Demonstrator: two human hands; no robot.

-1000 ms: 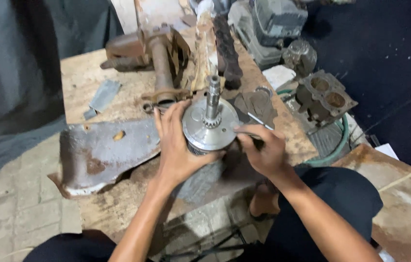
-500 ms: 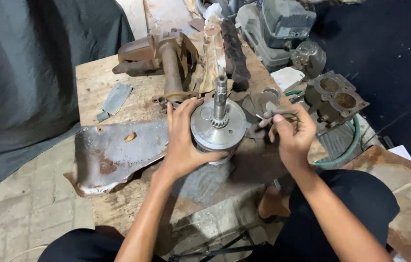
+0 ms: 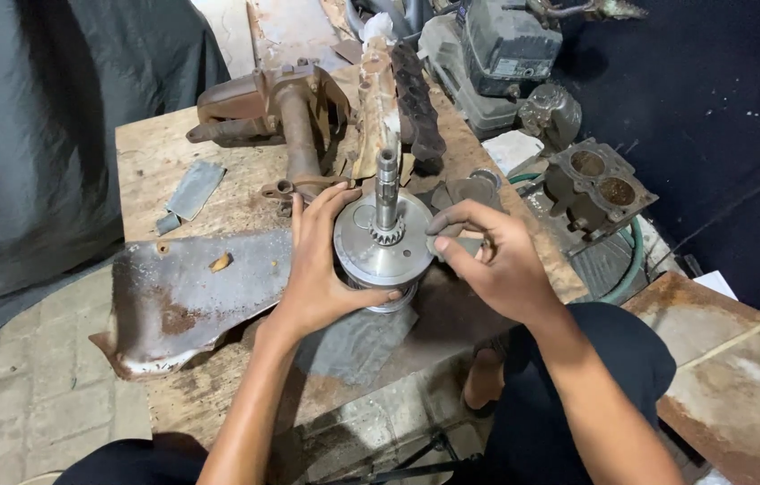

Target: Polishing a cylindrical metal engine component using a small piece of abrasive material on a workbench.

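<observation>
1. Nearest the camera, the person's knees frame a wooden bench [image 3: 173,171]. Every place below is given relative to the round metal drum [image 3: 380,256] standing at the bench's near middle edge.
2. The drum sits upright on a grey sheet [image 3: 353,341], with a splined shaft [image 3: 386,193] rising from its centre and a small toothed gear at the shaft's foot.
3. The left hand [image 3: 317,269] wraps the drum's left side, thumb hooked under the near rim and fingers spread over the far rim; its grip is clasped on the drum.
4. The right hand [image 3: 501,265] hovers just right of the drum, fingers curled around a small dark part [image 3: 456,244] that touches the drum's right rim. What the part is cannot be told.
5. Judged by its look, the drum is solid steel: heavy, stiff, not fragile, and probably oily and slippery on its smooth face. The outer wall under the rim gives the surest hold; the shaft would serve as a handle, but its splines are sharp.
6. Left of the drum lies a rusty bent plate [image 3: 182,296].
7. Beyond the drum lie a rusty bracket [image 3: 281,99] and a chain [image 3: 416,99].
8. Farther right, off the bench, sits a grey block with two round bores [image 3: 600,184], with an engine [image 3: 505,54] behind it.
</observation>
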